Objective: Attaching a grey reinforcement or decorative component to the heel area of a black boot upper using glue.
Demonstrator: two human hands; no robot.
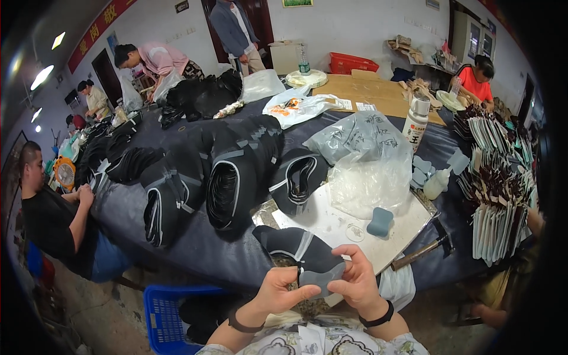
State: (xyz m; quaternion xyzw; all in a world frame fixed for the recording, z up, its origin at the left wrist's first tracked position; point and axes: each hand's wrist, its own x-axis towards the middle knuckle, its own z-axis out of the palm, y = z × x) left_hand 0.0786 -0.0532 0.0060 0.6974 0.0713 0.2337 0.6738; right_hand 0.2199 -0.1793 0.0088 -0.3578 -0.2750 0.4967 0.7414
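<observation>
Both my hands grip a thin grey pad with a curved edge (321,279), held close in front of me. My left hand (278,291) pinches its left end between thumb and fingers. At the other end, my right hand (359,283) has its thumb on the near edge and its fingers behind. Just beyond the pad lies a curved black fabric piece (316,253) with a light grey strip across it, partly hidden by the hands. A similar blue-grey pad with scooped sides (380,222) rests on the white board (313,216).
Bundles of black fabric pieces (228,195) cover the table's left side. A clear plastic bag (370,183), a hammer (425,249) and a white squeeze bottle (436,184) are around the board. Racked pieces (497,231) stand right; a blue basket (163,319) sits below. Co-workers surround the table.
</observation>
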